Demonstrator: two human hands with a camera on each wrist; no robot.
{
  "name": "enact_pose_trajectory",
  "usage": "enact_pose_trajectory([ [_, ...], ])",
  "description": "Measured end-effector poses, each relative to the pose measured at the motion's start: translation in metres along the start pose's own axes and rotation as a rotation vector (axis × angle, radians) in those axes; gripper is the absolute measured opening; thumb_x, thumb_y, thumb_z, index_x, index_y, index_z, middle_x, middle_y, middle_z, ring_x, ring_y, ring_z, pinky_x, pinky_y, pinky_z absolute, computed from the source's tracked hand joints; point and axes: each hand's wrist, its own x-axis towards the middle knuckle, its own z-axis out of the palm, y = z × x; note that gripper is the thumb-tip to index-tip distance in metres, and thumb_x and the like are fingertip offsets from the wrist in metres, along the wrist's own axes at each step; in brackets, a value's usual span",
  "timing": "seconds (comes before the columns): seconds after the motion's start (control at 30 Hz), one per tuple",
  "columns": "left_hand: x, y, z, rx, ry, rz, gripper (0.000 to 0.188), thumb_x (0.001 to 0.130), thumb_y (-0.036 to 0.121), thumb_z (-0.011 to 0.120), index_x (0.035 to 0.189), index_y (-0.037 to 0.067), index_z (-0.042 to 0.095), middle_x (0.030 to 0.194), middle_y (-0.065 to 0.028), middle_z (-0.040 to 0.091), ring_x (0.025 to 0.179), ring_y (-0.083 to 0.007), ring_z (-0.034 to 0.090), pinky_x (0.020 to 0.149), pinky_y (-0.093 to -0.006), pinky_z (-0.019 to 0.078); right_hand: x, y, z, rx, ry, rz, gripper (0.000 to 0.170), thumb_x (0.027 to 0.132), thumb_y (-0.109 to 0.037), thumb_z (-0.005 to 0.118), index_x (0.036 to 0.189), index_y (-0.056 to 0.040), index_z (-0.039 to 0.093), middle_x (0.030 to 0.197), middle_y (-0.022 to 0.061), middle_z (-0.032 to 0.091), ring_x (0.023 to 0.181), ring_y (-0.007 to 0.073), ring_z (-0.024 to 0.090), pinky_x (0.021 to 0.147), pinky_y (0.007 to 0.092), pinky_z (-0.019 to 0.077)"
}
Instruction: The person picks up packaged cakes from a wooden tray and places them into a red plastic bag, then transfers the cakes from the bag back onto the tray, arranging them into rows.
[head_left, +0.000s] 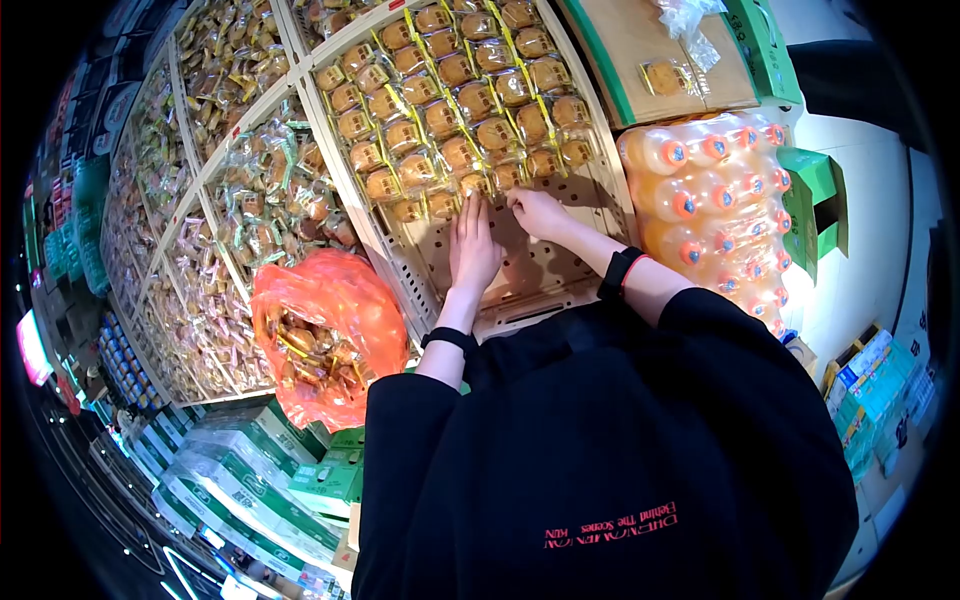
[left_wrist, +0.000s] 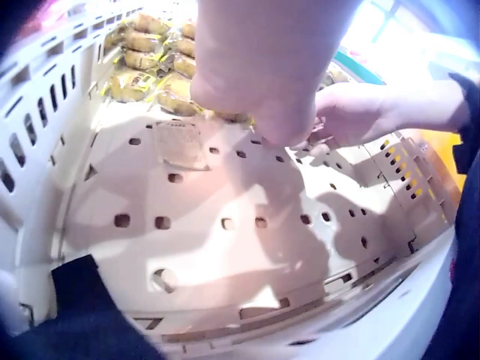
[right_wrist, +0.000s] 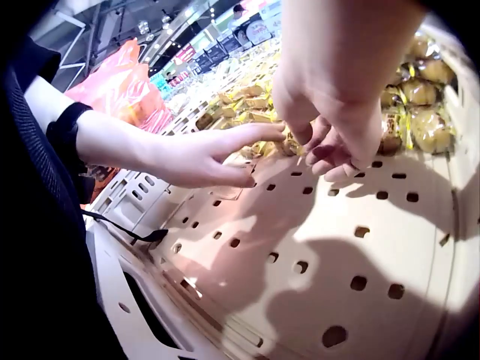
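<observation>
My left hand [head_left: 475, 246] reaches into a pale plastic crate [head_left: 500, 290], fingers straight, fingertips at a wrapped round cake [head_left: 474, 185] in the nearest row. Just to its right, my right hand [head_left: 540, 214] has its fingers curled beside the same row. In the right wrist view the curled right hand [right_wrist: 330, 135] shows nothing in its fingers, and its thumb side is close to the tips of the left hand [right_wrist: 195, 154]. Rows of wrapped cakes [head_left: 440, 120] with yellow strips fill the far part of the crate. A flat pale square [left_wrist: 180, 145] lies on the crate's perforated floor.
An orange plastic bag [head_left: 330, 330] of wrapped goods stands at the left, by bins of packets [head_left: 270, 190]. Shrink-wrapped orange bottles [head_left: 710, 200] stand right of the crate. Behind them lies a cardboard box [head_left: 650, 50] with a wrapped cake on top. Green cartons [head_left: 240, 470] are stacked lower left.
</observation>
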Motion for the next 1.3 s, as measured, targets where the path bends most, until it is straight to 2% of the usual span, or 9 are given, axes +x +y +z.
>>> enact_pose_trajectory([
  [0.07,-0.009,-0.005,0.001,0.018,-0.001,-0.026,0.069,0.068,0.006,0.055,0.131,-0.003,0.028,0.139,-0.0169,0.025,0.13,-0.029,0.023,0.106,-0.0424,0.0203,-0.002,-0.011,0.002,-0.206,-0.103,-0.095,0.017,0.078,-0.013,0.047,0.09,-0.0056,0.056,0.085,0.0164,0.061,0.08,0.033,0.059,0.072,0.0427,0.0462],
  [0.2,-0.017,-0.016,0.008,0.022,-0.012,-0.2,0.07,0.07,0.008,0.057,0.132,-0.003,0.026,0.139,-0.0201,0.024,0.13,-0.0337,0.02,0.106,-0.0425,0.0196,-0.006,-0.023,0.02,-0.267,-0.247,-0.247,0.018,0.078,-0.014,0.047,0.09,-0.0059,0.058,0.101,0.016,0.058,0.094,0.0331,0.055,0.08,0.0421,0.0437],
  [0.3,-0.021,-0.022,0.01,0.012,0.062,-0.137,0.071,0.07,0.01,0.059,0.132,-0.004,0.026,0.14,-0.0187,0.023,0.13,-0.0347,0.02,0.106,-0.0432,0.0197,0.006,-0.026,0.036,-0.215,-0.031,-0.32,0.02,0.076,-0.011,0.048,0.095,-0.005,0.055,0.106,0.0147,0.054,0.1,0.0316,0.051,0.083,0.0421,0.0423],
  [0.47,-0.022,-0.023,0.001,0.072,0.04,-0.151,0.056,0.07,0.014,0.059,0.12,-0.003,0.041,0.14,-0.016,0.024,0.13,-0.0382,0.02,0.105,-0.0481,0.0189,0.013,-0.031,0.028,-0.358,-0.074,-0.243,0.037,0.073,-0.005,0.05,0.11,-0.0074,0.048,0.111,0.0109,0.048,0.109,0.0302,0.045,0.09,0.0424,0.0385],
  [0.6,-0.017,-0.036,0.0,0.179,-0.044,-0.176,0.042,0.072,0.013,0.056,0.11,-0.002,0.048,0.14,-0.0153,0.025,0.129,-0.04,0.02,0.105,-0.0498,0.0192,0.014,-0.025,0.028,-0.378,-0.026,-0.365,0.019,0.078,-0.008,0.049,0.097,-0.0068,0.051,0.106,0.0105,0.047,0.102,0.0308,0.047,0.086,0.0424,0.0389],
  [0.67,-0.009,-0.046,0.002,0.194,0.194,-0.163,0.036,0.074,0.013,0.055,0.106,-0.003,0.05,0.141,-0.0144,0.024,0.129,-0.0402,0.019,0.104,-0.0524,0.0182,0.015,-0.025,0.02,-0.377,-0.05,-0.369,0.017,0.078,-0.008,0.049,0.094,-0.0068,0.052,0.104,0.0106,0.049,0.101,0.0303,0.048,0.085,0.0417,0.0395],
  [0.73,-0.004,-0.049,0.004,0.202,0.149,-0.169,0.033,0.077,0.013,0.053,0.106,-0.003,0.05,0.141,-0.0154,0.024,0.129,-0.0403,0.021,0.103,-0.0513,0.0204,0.016,-0.025,0.007,-0.333,-0.23,-0.337,0.014,0.078,-0.01,0.048,0.09,-0.0067,0.055,0.095,0.0105,0.052,0.096,0.029,0.051,0.082,0.0394,0.0418],
  [0.9,0.001,-0.042,0.013,-0.029,0.258,-0.241,0.031,0.071,0.01,0.056,0.099,-0.002,0.054,0.141,-0.0139,0.026,0.127,-0.0364,0.027,0.103,-0.0479,0.0237,-0.003,-0.006,-0.01,-0.325,-0.138,-0.202,0.016,0.077,-0.014,0.049,0.088,-0.0066,0.059,0.085,0.0143,0.061,0.084,0.0328,0.058,0.073,0.0433,0.0454],
  [1.3,-0.009,-0.048,-0.006,0.019,0.038,-0.32,0.054,0.068,0.015,0.064,0.12,0.011,0.047,0.146,-0.0089,0.008,0.13,-0.0444,0.01,0.095,-0.056,0.0322,-0.008,-0.034,0.012,-0.224,-0.261,-0.277,0.015,0.076,-0.016,0.049,0.084,-0.0073,0.059,0.08,0.0149,0.062,0.079,0.0329,0.059,0.07,0.0426,0.0464],
])
